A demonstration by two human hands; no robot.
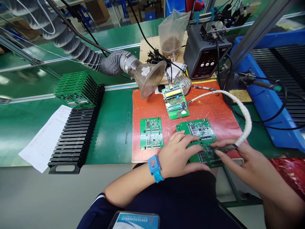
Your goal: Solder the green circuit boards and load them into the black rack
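A green circuit board (203, 128) with digit displays lies on the red mat in front of me. My left hand (179, 154) rests across its left side, fingers stretched out and spread, wearing a blue wrist strap (154, 167). In my right hand (250, 163) is a dark-wrapped probe (225, 148), pinched between thumb and fingers, its tip at the board's right part. The exact contact is hidden by my fingers. From the probe a white-wrapped cable (246, 117) loops back to a green programmer board (175, 101) with a lit yellow display. Another circuit board (151, 133) lies to the left.
A fume extraction hood (152, 78) hangs above the mat (138, 108). At left, a black slotted rack (73, 136) holds several upright green boards (73, 87) beside a paper sheet (45, 136). A soldering station (206, 52) stands behind; a blue crate (262, 95) is at right.
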